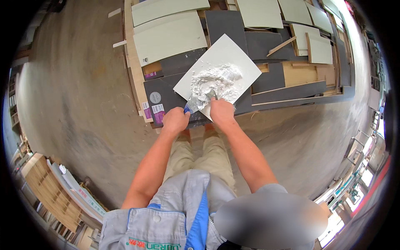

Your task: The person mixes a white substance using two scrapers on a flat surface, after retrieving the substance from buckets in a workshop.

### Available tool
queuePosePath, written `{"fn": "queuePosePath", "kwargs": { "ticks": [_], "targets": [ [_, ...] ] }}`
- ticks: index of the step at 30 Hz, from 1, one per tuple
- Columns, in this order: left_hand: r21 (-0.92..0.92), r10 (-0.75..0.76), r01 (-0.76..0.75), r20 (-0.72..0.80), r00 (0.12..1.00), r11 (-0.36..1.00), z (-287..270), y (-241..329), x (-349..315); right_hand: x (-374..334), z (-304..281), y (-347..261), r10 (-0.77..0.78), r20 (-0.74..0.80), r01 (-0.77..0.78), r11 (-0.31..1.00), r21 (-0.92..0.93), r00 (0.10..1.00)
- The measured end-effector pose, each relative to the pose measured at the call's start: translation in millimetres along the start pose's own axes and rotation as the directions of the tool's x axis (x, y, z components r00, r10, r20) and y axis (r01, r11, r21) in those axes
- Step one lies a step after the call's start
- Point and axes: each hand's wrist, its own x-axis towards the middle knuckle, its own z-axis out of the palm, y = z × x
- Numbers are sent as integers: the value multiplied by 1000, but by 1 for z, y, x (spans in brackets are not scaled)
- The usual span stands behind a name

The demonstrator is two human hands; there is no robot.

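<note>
A square white board lies turned cornerwise on a stack of dark grey and pale panels in front of me. Lumpy white paste is spread over its middle. My left hand is closed round the blue handle of a putty knife, its wide blade angled over the board's near left edge beside the paste. In my right hand is a scraper, its handle mostly hidden by the fingers and its end in the near part of the paste.
Dark grey panels and pale panels make up the uneven pile, with a loose wooden strip on the right. Concrete floor surrounds the pile. Wooden boards lean at lower left.
</note>
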Motion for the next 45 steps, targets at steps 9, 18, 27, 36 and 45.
{"fn": "queuePosePath", "kwargs": {
  "ticks": [9,18,27,36,45],
  "targets": [
    [-36,-42,43,35,999,998,-1,5,-14,21,0,-15,-68,-119,62,996,-57,991],
    [-69,-70,72,31,997,995,5,3,-16,21,-16,-28,-55,-171,57,998,10,984],
    [-85,-76,75,-6,997,994,13,-7,-14,2,-27,-36,56,13,-55,997,-52,998],
    [-84,-72,72,0,997,994,15,-8,-13,-9,-4,-16,98,-12,-99,993,-67,995],
    [-142,-42,47,37,998,989,14,5,-15,-19,35,-10,210,-152,-191,972,134,966]
  ]
}}
